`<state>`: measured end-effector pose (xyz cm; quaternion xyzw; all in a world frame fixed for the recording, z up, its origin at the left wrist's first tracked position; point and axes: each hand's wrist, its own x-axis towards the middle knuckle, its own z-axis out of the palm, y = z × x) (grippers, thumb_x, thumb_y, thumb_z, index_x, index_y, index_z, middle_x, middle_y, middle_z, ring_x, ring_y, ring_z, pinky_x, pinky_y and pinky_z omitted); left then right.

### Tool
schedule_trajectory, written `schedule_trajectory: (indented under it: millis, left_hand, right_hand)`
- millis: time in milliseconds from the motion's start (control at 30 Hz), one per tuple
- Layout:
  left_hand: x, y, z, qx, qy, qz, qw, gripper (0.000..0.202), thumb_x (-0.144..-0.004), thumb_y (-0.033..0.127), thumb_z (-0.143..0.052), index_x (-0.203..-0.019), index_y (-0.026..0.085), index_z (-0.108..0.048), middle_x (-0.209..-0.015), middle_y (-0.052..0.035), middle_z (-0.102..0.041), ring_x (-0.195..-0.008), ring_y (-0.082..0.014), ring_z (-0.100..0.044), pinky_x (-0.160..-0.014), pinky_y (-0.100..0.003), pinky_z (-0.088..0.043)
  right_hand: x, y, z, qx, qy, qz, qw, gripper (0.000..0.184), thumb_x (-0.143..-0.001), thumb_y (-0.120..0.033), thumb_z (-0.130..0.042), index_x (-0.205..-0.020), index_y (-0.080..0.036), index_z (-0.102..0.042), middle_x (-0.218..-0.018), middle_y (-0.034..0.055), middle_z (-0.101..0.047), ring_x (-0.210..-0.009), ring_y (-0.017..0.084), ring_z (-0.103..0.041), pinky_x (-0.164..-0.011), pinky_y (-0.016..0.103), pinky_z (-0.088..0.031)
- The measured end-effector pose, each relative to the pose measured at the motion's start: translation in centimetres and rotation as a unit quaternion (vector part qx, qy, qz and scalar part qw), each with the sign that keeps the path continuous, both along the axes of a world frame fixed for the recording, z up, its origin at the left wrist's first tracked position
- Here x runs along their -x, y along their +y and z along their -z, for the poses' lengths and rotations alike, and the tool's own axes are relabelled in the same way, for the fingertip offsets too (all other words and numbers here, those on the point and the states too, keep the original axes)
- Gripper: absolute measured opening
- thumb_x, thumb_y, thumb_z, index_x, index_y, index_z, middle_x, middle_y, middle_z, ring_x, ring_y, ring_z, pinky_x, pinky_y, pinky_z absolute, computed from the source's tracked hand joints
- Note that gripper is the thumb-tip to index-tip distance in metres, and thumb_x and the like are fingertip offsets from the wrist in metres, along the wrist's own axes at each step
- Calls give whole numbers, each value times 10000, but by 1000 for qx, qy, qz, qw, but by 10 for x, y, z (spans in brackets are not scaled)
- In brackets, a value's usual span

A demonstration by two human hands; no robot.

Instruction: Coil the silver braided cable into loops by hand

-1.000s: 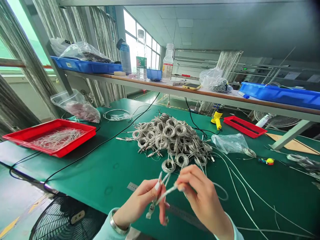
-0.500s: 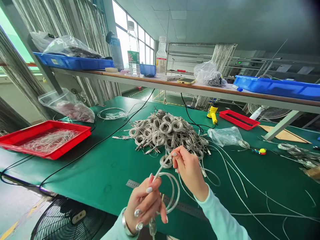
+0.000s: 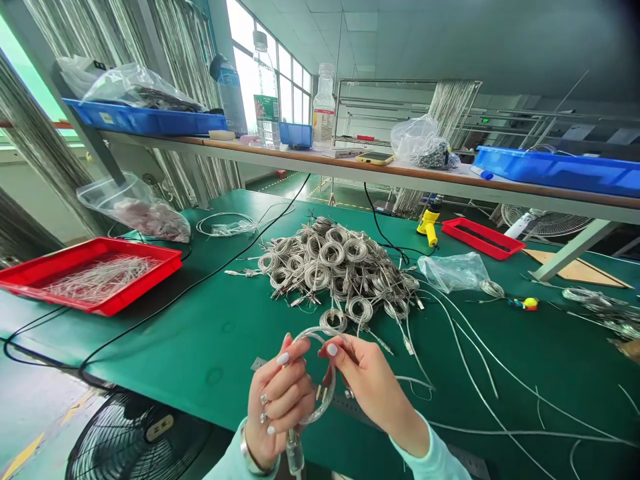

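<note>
Both hands hold a clear-jacketed cable [image 3: 327,398] bent into a small coil above the front of the green table. My left hand [image 3: 283,393] is closed around the coil's left side, with a clear plug end [image 3: 295,455] hanging below the fist. My right hand [image 3: 373,380] pinches the top right of the loop between thumb and fingers. Just beyond the hands lies a heap of coiled cables [image 3: 335,263] with connectors and bare wire ends sticking out. A steel ruler [image 3: 357,408] lies on the table beneath my hands, partly covered by them.
A red tray [image 3: 95,273] of cut wire pieces is at left. Loose cable lengths [image 3: 465,353] trail across the right side. Further back are a yellow tool [image 3: 427,227], a plastic bag [image 3: 453,272] and a second red tray [image 3: 483,239]. A shelf [image 3: 280,155] crosses behind; a fan [image 3: 140,437] stands below.
My right hand has come down with the cable, and the stretched length between the hands is now wound into the coil. The left hand has closed more tightly around it.
</note>
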<state>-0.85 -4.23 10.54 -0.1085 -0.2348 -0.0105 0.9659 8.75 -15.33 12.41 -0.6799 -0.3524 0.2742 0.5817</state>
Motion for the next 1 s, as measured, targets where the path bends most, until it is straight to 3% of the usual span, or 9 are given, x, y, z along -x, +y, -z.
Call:
schedule_trajectory:
  millis: [133,267,400,467,567,700,767,867,1000]
  left_hand:
    - [0,3,-2,-77,6,-26,997,327,-1004,193,-286,-678,211,-290,-407,118,-246,-263,-8,-78,-226,-87,-80]
    - [6,26,-6,-72,-3,-107,992,314,-989,120,-329,-699,218,-262,-432,134,-188,-306,-17,-89,-268,-116,-27]
    - [20,63,-5,-44,37,-231,971,257,-981,100,-354,-747,203,-328,-420,138,-182,-322,-34,-178,-295,-123,-66]
    - [28,75,-3,-51,67,-291,953,227,-969,91,-388,-767,194,-365,-425,139,-176,-322,-36,-207,-301,-127,-103]
    - [33,74,-2,-143,145,-394,896,179,-952,107,-455,-789,178,-430,-429,134,-246,-318,-39,-265,-315,-132,-210]
    - [24,48,-3,-386,273,-439,764,216,-935,311,-560,-779,170,-514,-427,74,-495,-339,-76,-448,-371,-157,-386]
    - [17,36,-2,-466,301,-422,717,291,-908,406,-593,-755,168,-525,-436,30,-563,-388,-109,-539,-409,-172,-432]
    - [12,28,-3,-495,311,-401,705,340,-888,461,-603,-732,172,-518,-416,17,-569,-386,-120,-551,-413,-176,-438]
    - [15,31,-12,-436,346,-427,713,358,-829,463,-678,-699,181,-499,-364,72,-479,-309,-91,-458,-344,-159,-385]
  right_hand:
    - [-2,-4,-4,16,-66,18,997,485,-921,-573,-475,-819,-153,-697,-584,8,-636,-463,98,-471,-440,210,-322]
    - [-18,-13,4,53,-129,-5,990,294,-885,-419,-609,-1078,-198,-629,-660,-18,-677,-579,147,-624,-521,219,-428]
    - [-38,-27,31,123,-276,97,948,109,-883,-189,-610,-987,-219,-602,-813,-6,-728,-729,182,-689,-642,263,-480]
    - [-43,-33,43,100,-356,136,919,61,-908,-153,-578,-913,-206,-608,-853,14,-733,-734,181,-686,-637,267,-478]
    - [-39,-38,48,11,-494,132,859,121,-940,-117,-533,-948,-192,-627,-855,22,-723,-729,169,-641,-658,273,-452]
    - [-14,-35,28,-23,-612,33,790,135,-941,-113,-530,-917,-195,-635,-784,-5,-698,-652,165,-520,-606,301,-346]
    - [-2,-32,16,-34,-621,-36,782,168,-951,-150,-505,-840,-198,-622,-721,-13,-668,-621,164,-472,-571,311,-288]
    - [5,-30,6,-41,-603,-86,792,253,-952,-179,-441,-749,-198,-592,-638,-9,-611,-586,161,-438,-539,312,-227]
    - [-7,-34,6,105,-548,-5,830,300,-938,-163,-405,-704,-189,-590,-631,15,-614,-578,157,-508,-528,298,-223]
